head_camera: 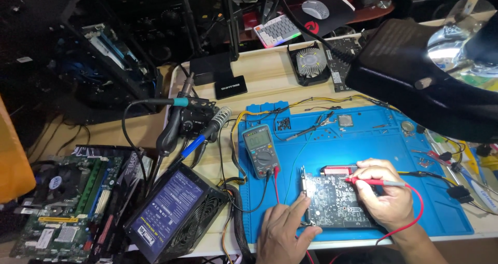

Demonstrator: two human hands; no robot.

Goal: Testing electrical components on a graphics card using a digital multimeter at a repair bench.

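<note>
Right, the right hand (383, 194) pinches a red test probe (374, 182) between thumb and fingers, its tip down on the circuit board (334, 201) lying on the blue work mat (363, 139). The left hand (282, 230) grips nothing, fingers spread and resting at the board's near-left edge, steadying it. The probe's red lead loops away past the right wrist. Just left of the board sits a grey multimeter (262, 150), also on the mat, leads trailing toward the hands. Off the mat to the left, a power supply (174, 212) and a green motherboard (67, 207); a soldering station (194, 121) stands behind them.
</note>
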